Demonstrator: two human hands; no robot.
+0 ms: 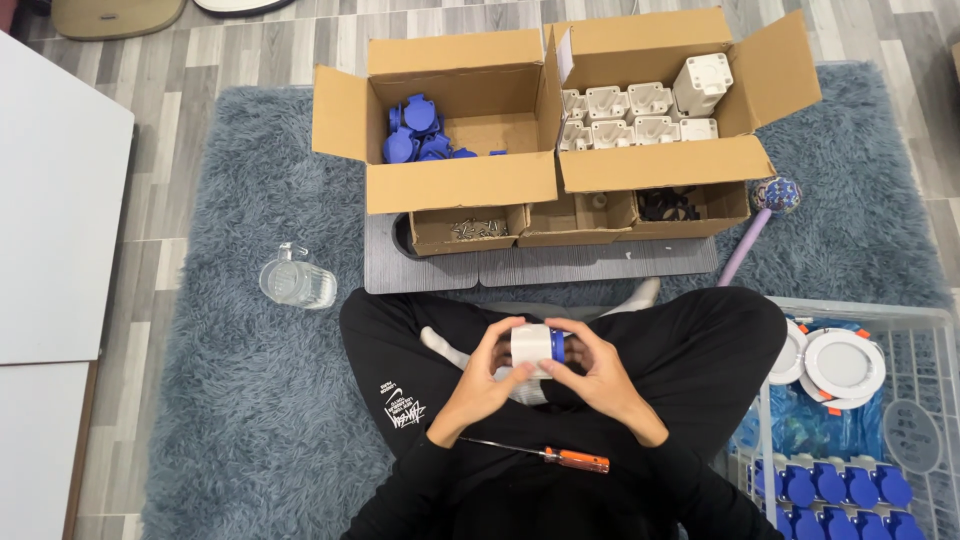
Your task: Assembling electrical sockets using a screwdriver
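- Our left hand (487, 372) and right hand (592, 370) both clasp one white housing (532, 345) with a blue cap (558, 345) at its end, held over our crossed legs.
- Judging by the wire basket (850, 312) at our right, rows of finished blue pieces (835, 492) are done; white housings (628, 115) and blue caps (418, 130) still wait in the cardboard boxes (460, 185).
- A screwdriver (560, 457) lies on our lap, a glass mug (297, 281) sits on the rug; nothing blocks our reach.

Grey room, soft underfoot.
A shaggy blue-grey rug (250, 400) fills mid-frame over grey wood-plank flooring (200, 60); a white tabletop (50, 200) sits at the left edge under even light.
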